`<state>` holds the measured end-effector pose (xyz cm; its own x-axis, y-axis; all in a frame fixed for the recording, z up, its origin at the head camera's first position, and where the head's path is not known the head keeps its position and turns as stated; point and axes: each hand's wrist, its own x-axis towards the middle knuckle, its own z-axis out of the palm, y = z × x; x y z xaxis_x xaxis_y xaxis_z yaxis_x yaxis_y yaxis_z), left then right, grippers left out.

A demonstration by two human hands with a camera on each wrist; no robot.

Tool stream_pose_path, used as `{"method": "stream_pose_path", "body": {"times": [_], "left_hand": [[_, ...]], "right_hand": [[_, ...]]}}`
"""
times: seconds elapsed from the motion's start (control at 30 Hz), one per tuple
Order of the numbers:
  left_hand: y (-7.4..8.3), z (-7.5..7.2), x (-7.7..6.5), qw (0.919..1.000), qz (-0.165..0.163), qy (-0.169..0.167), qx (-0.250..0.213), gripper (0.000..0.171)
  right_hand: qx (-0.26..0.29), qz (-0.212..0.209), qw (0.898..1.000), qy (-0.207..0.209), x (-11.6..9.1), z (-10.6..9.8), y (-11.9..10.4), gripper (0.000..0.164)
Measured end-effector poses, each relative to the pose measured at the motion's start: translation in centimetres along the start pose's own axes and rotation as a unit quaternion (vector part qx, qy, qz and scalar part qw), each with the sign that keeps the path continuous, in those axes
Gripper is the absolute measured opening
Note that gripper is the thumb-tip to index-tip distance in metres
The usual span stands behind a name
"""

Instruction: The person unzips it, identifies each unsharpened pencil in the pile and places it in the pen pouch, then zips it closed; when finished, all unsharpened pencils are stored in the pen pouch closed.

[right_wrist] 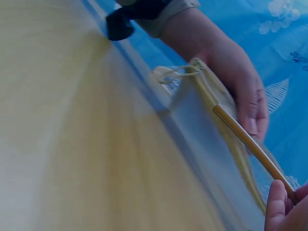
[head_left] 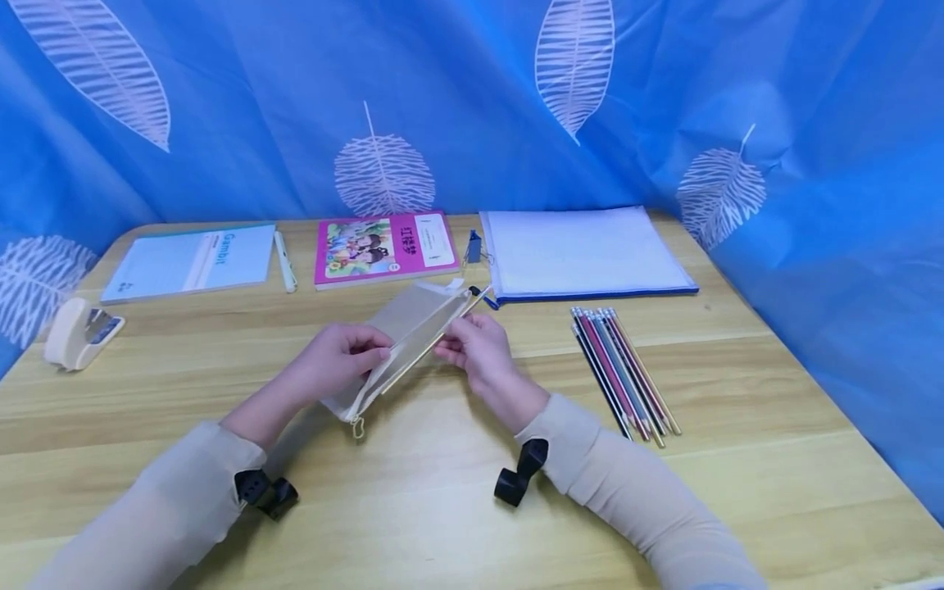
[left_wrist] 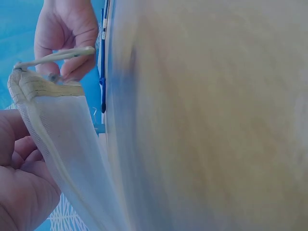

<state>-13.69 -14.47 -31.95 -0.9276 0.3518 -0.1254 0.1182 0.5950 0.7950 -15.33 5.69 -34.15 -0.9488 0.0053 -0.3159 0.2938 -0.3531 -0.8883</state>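
Nearest, two sleeved forearms reach in from the near corners and angle inward, each wearing a black wrist camera (head_left: 522, 473). The left hand (head_left: 339, 356) has thumb and fingers closed on the one mesh pouch (head_left: 413, 315) (some fingertips hidden by it), which is held tilted at the middle of the table. The right hand (head_left: 483, 348), across from it, pinches one gold pencil (right_wrist: 252, 148) lying along the pouch's mouth. To the right lies one bunch of pencils (head_left: 619, 369) (overlapping too much to count surely); far left stands one stapler (head_left: 74, 336). Farther back, left to right: one Gambit notebook (head_left: 195, 262), one pen (head_left: 284, 262), one pink book (head_left: 387, 246), one binder clip (head_left: 474, 248), one blue-edged folder (head_left: 586, 254). A blue curtain (head_left: 479, 106) closes the far side.
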Motion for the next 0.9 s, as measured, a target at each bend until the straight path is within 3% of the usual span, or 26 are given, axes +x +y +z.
{"method": "stream_pose_path", "body": {"times": [0.13,0.27,0.6,0.77,0.9], "left_hand": [[0.1,0.1,0.3,1.0,0.003,-0.005,0.001,0.019],[0.1,0.2,0.4,1.0,-0.003,-0.006,-0.003,0.019],[0.4,1.0,0.5,0.9994,-0.003,0.028,-0.021,0.019],[0.2,1.1,0.3,0.9989,0.0,0.034,-0.032,0.019],[0.1,0.9,0.0,0.9986,-0.003,0.034,-0.04,0.021]], "right_hand": [[0.03,-0.017,0.999,0.024,0.6,-0.8,-1.0,0.011],[0.026,-0.015,0.999,0.028,0.7,-0.9,-0.9,0.015],[-0.027,0.028,0.998,-0.039,-0.9,1.5,1.8,0.013],[-0.049,0.046,0.995,-0.069,-0.6,0.8,1.9,0.008],[-0.084,0.042,0.991,-0.099,-0.7,-0.8,0.3,0.013]]}}
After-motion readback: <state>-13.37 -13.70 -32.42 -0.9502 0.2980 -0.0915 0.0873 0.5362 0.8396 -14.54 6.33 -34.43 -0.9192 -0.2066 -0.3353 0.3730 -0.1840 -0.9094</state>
